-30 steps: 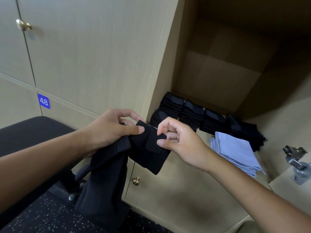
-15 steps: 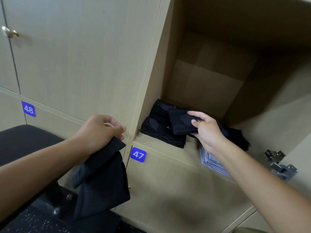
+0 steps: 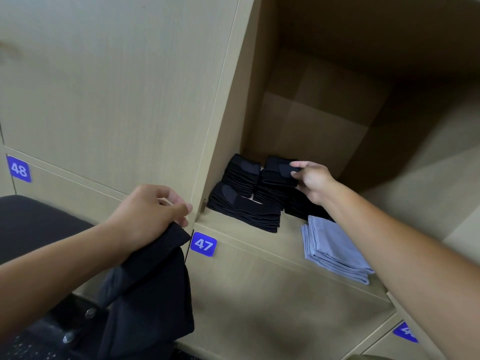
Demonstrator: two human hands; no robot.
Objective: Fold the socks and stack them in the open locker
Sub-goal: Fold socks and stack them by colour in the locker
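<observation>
A folded stack of light blue cloths (image 3: 335,249) lay on the shelf, near its front edge. Blue number plate 47 (image 3: 203,244) sat on the closed door below — plate 48 (image 3: 18,169) further left. A black seat (image 3: 33,222) stood at lower left, above a dark speckled floor (image 3: 28,346).

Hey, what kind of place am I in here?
Probably a locker or changing room: wooden lockers with a blue number tag 47 and 48, and an open locker holding stacks of folded black socks.
</observation>
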